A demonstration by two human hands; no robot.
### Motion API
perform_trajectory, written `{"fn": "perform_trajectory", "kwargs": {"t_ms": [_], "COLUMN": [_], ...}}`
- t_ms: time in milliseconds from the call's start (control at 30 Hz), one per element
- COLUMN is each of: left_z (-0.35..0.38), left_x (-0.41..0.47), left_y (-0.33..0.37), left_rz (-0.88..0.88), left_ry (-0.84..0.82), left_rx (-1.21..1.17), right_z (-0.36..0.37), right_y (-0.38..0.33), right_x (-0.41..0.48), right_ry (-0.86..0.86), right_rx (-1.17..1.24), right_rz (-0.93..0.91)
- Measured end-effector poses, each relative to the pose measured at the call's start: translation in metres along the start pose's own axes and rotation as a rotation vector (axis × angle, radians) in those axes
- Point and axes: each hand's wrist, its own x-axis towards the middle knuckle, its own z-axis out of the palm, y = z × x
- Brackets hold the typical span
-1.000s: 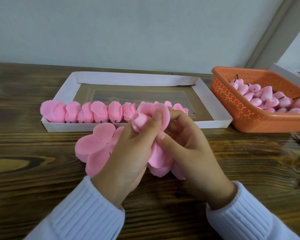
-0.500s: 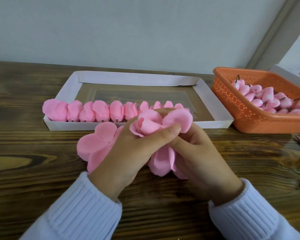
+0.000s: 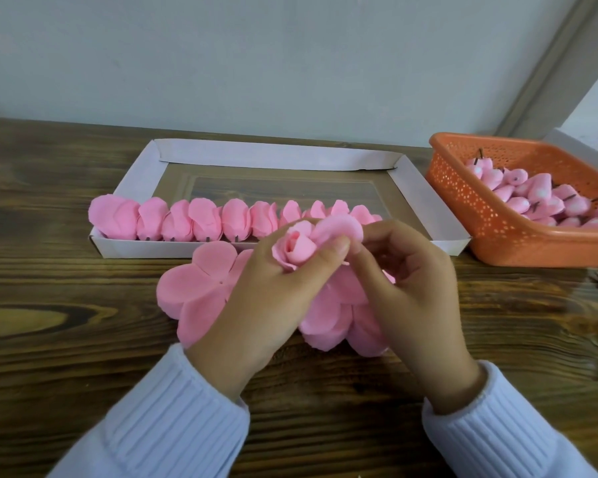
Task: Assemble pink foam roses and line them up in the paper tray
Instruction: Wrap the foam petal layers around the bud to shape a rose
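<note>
Pink petal (image 3: 339, 227) drawn rightward, left hand (image 3: 266, 305) gripping rose (image 3: 295, 250), right hand (image 3: 411, 298) pinching petal

Rose (image 3: 296, 251) I'm on: pink all thru, no print; flat petals (image 3: 194, 288) under it same plain pink; row (image 3: 204, 222) at front of tray (image 3: 273, 155) pink too, w/ tiny dark stubs at base; tray rim white, floor brownish; basket (image 3: 463, 201) orange, pinhole dot pattern on walls; buds (image 3: 539, 198) in it pink w/ paler tips, dark stems; table (image 3: 83, 374) dark brown wood grain, tan knot at left; my sleeves (image 3: 173, 419) pale lilac-white, ribbed; wall (image 3: 256, 63) plain grey-blue.
</note>
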Motion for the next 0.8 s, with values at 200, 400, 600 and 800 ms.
{"fn": "perform_trajectory", "kwargs": {"t_ms": [200,400,600,800], "left_z": [0.0019,0.003,0.0001,0.0019], "left_x": [-0.0012,-0.0013,0.0036,0.0041], "left_y": [0.0013,0.0027,0.007,0.0023], "left_rz": [0.088,-0.042,-0.217,-0.2], "left_ry": [-0.064,0.011,0.184,0.242], "left_rx": [0.053,-0.134,-0.444,-0.337], "right_z": [-0.0024,-0.0003,-0.0002,0.0029], "right_y": [-0.0014,-0.0066,-0.0056,-0.0049], "right_x": [-0.0012,0.0007,-0.0042,-0.0058], "right_ry": [0.052,-0.023,-0.257,-0.028], "right_rx": [-0.019,0.252,-0.052,-0.164], "right_rz": [-0.091,0.082,0.073,-0.099]}}
